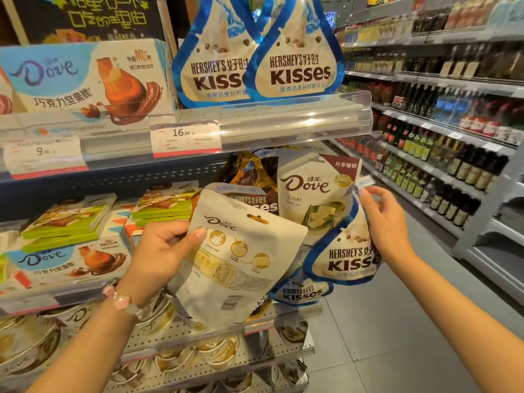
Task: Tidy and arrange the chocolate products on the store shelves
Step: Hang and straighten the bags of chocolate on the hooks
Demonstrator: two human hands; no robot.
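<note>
At middle shelf (283, 310): left hand (161, 251) gripping back-facing cream Dove pouch (235, 268), right hand (385, 222) pinching blue-rimmed, teardrop-shaped Hershey's Kisses bag (346, 256); tidying apparently midway, both packs awaiting placing, neighbouring bags lying jumbled.

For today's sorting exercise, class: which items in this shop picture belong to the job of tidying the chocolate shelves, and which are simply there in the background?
Part of the job:
left hand holding white Dove pouch
right hand holding blue Kisses bag
Dove pouch on shelf
Kisses bags above
Dove boxes

Just there:
bottles across the aisle
price tags
chalkboard sign
</note>
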